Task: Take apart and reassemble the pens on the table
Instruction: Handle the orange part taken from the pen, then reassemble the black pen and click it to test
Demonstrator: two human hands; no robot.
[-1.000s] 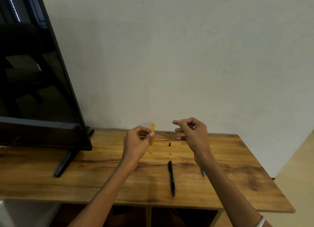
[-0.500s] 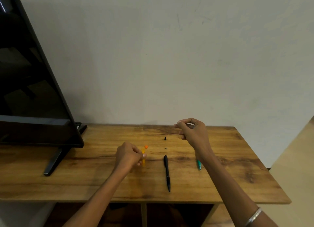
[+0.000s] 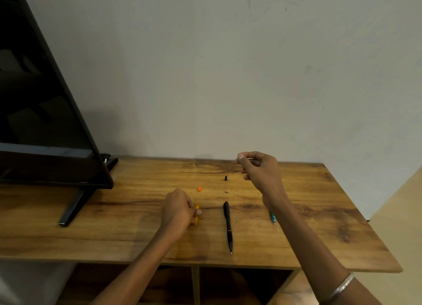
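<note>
My left hand [image 3: 178,210] grips a yellow pen barrel [image 3: 197,214] low against the wooden table [image 3: 127,231]. My right hand [image 3: 260,171] is raised above the back of the table and pinches a thin pen refill [image 3: 247,159] between thumb and fingers. A small orange cap [image 3: 199,189] lies just behind the left hand. A black pen [image 3: 228,226] lies lengthwise in the middle. A tiny black part [image 3: 225,178] and a small grey bit [image 3: 226,191] sit behind it. A green pen [image 3: 272,217] shows partly from under my right forearm.
A large dark TV screen [image 3: 41,113] on a black stand [image 3: 73,206] takes up the table's left side. A plain wall rises right behind the table. Open shelf compartments [image 3: 239,286] lie beneath the front edge.
My left hand has come down from mid-air with the yellow barrel to the table surface. My right hand has stayed raised with the refill. The camera has tilted and shifted slightly.
</note>
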